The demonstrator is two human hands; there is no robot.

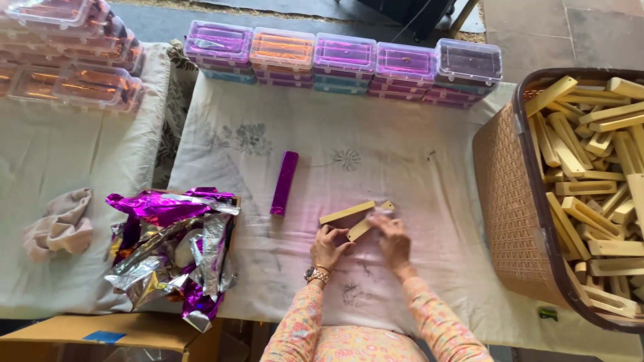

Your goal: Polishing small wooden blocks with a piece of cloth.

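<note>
Two wooden blocks (355, 218) lie on the cloth (416, 167) left of the brown basket (510, 201); our left hand (327, 247) and right hand (392, 241) pinch their near ends with curled fingers. Farther left of the basket we see a purple bar (284, 183) and crumpled foil (171, 248).

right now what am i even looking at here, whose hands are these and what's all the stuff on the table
One picture, from a camera worn on a person's head, looking down at their own bare hands. The left hand and right hand touch two pale wooden blocks on a white cloth-covered table. Nearby lie a purple foil-wrapped block, a heap of purple and silver foil, a row of clear plastic boxes, and a brown basket full of similar wooden pieces.
</note>
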